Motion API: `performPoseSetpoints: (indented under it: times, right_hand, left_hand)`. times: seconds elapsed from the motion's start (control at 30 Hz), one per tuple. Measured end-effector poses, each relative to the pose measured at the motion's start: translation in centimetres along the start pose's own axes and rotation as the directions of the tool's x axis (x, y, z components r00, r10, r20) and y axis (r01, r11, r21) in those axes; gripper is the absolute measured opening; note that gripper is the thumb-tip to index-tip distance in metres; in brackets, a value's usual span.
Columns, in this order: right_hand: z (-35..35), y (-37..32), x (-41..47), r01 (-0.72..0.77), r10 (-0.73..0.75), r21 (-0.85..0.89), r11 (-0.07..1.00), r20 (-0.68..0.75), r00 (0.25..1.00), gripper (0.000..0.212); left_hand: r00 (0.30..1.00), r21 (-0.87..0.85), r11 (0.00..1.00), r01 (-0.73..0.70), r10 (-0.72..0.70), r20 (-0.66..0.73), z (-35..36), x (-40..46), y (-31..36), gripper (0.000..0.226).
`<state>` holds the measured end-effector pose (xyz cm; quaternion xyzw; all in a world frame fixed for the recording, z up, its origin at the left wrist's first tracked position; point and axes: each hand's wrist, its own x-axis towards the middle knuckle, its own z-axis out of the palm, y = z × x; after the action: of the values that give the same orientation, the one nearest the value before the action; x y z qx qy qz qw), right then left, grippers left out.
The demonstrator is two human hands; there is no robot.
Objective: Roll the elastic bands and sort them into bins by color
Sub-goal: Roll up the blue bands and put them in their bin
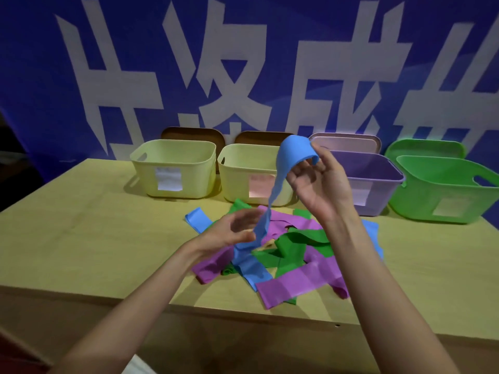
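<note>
Right of the frame's centre, the right hand is raised above the table with its fingers loosely spread, and the top of a blue band is draped over the fingertips in an arch. It looks hooked there rather than pinched, so that the strip can hang free and untwist under its own weight. From that arch the band runs down and left in a narrow, rippled ribbon to the left hand, just left of centre, where the cupped palm and half-curled fingers meet the strip. The hand is blurred, so whether it truly grips the band or only steadies it cannot be told. Holding the band high at one end and guiding it low at the other seems meant to draw it clear of the pile of purple, green and blue bands tangled on the table beneath both hands — a straight, free length is what rolling will need. Across the upper middle of the frame stand four bins in a row, well apart from the pile: two pale yellow bins at the left, each with a paper label on its front, then a purple bin partly hidden behind the right hand, and a green bin at the far right. No bin plainly matches blue, and the labels are too blurred to read.
</note>
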<state>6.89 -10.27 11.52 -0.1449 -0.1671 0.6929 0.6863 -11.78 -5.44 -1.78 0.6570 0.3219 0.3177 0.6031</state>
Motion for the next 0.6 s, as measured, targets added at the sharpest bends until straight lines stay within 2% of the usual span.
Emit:
performPoseSetpoints:
  times: [0.03, 0.1, 0.13, 0.2, 0.27, 0.37, 0.43, 0.5, 0.57, 0.6]
  right_hand:
    - [-0.1, 0.2, 0.1, -0.016, 0.016, 0.005, 1.000, -0.003, 1.000, 0.009]
    - [-0.9, 0.7, 0.6, -0.044, 0.044, 0.021, 0.999, -0.003, 0.999, 0.018]
    - [-1.4, 0.9, 0.9, -0.053, 0.053, 0.022, 0.998, -0.004, 0.999, 0.023]
    - [-2.5, 1.2, 1.4, -0.064, 0.064, 0.022, 0.998, -0.018, 0.998, 0.036]
    - [-3.6, 1.2, 1.9, -0.065, 0.064, 0.001, 0.998, -0.051, 0.997, 0.030]
    - [-5.5, 1.3, 3.2, -0.029, 0.020, -0.069, 0.997, -0.133, 0.991, 0.024]
    - [-6.6, 1.8, 4.8, 0.015, -0.054, -0.208, 0.978, -0.185, 0.981, 0.011]
    - [-7.0, 3.0, 6.5, 0.036, -0.120, -0.387, 0.922, -0.197, 0.973, 0.011]
    - [-6.9, 4.4, 8.1, 0.021, -0.157, -0.597, 0.802, -0.177, 0.972, 0.020]
    - [-6.9, 5.3, 9.0, 0.019, -0.165, -0.703, 0.711, -0.140, 0.976, 0.024]
  left_hand:
    - [0.999, 0.002, 0.999, 0.040, -0.040, 0.022, -0.1, -0.1, -0.7, 0.071]
    - [0.995, 0.035, 0.995, 0.097, -0.097, 0.022, -0.1, -0.4, -1.9, 0.041]
    - [0.992, 0.044, 0.991, 0.125, -0.126, 0.019, -0.2, -0.4, -2.4, 0.032]
    - [0.983, 0.032, 0.983, 0.180, -0.181, 0.025, -0.2, -0.7, -3.0, 0.030]
    - [0.982, 0.028, 0.982, 0.189, -0.189, -0.005, -0.4, -1.2, -3.1, 0.025]
    - [0.967, 0.001, 0.983, 0.185, -0.182, -0.180, -1.2, -2.5, -2.3, 0.023]
    - [0.938, -0.012, 0.983, 0.185, -0.180, -0.295, -2.4, -3.8, -1.8, 0.028]
    - [0.920, 0.040, 0.981, 0.189, -0.162, -0.356, -4.0, -5.5, -1.8, 0.040]
    - [0.907, 0.119, 0.976, 0.183, -0.120, -0.404, -5.3, -7.5, -1.7, 0.046]
    - [0.902, 0.153, 0.972, 0.179, -0.100, -0.419, -5.7, -8.6, -1.7, 0.042]
